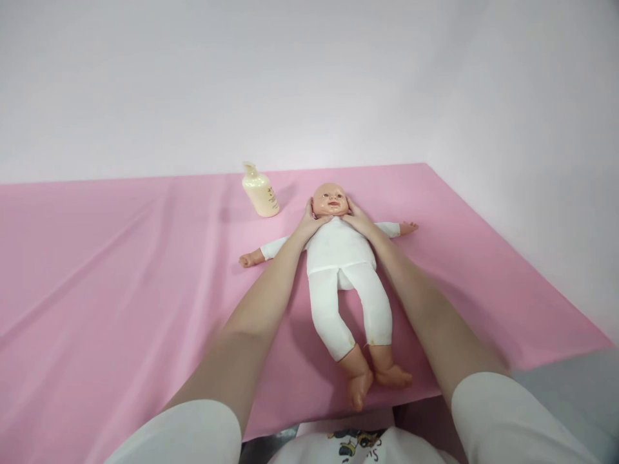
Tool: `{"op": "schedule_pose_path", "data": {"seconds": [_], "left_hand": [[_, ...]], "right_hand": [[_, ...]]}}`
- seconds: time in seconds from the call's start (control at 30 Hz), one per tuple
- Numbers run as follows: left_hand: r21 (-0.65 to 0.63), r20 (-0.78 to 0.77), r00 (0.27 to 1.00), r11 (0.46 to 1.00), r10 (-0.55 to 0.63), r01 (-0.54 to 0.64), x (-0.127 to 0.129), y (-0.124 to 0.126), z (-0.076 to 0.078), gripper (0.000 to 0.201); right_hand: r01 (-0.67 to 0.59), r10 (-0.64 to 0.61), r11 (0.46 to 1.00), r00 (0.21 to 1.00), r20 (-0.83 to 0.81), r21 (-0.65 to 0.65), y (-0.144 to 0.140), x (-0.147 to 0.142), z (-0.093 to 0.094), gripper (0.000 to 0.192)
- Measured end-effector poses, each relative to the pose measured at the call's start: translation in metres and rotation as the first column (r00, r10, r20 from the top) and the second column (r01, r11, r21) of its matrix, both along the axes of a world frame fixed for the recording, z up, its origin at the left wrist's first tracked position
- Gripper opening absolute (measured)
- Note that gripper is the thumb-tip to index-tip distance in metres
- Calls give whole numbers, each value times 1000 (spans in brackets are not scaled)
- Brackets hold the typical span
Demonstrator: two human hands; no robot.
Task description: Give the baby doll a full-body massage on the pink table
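Observation:
A baby doll (341, 248) with a white cloth body lies on its back, head at the far end and feet towards me. Its arms stretch out to both sides. My left hand (312, 222) cups the left side of the doll's head and neck, thumb across under the chin. On the other side my right hand (356, 218) does the same, so the head sits between both palms. The fingers that reach behind the head are partly hidden.
A pale yellow pump bottle (262, 193) stands left of the doll's head. Pink cloth (145, 277) with folds covers the table, whose right edge runs diagonally. A plain white wall (242, 84) rises behind.

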State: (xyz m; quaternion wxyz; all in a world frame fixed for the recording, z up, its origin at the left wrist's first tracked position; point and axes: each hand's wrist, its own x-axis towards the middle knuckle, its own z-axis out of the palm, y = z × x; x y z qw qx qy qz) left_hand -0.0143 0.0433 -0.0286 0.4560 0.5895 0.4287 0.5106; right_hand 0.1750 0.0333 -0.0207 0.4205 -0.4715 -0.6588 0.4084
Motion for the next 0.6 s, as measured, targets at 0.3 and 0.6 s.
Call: {"op": "schedule_pose_path", "data": {"seconds": [0.3, 0.6], "left_hand": [[185, -191, 923, 936, 334, -301, -5, -1, 19, 62], [402, -579, 584, 822, 569, -403, -83, 26, 121, 71]], "right_hand": [[165, -171, 982, 984, 54, 89, -3, -5, 3, 59], [274, -282, 959, 944, 173, 68, -32, -7, 23, 73]]}}
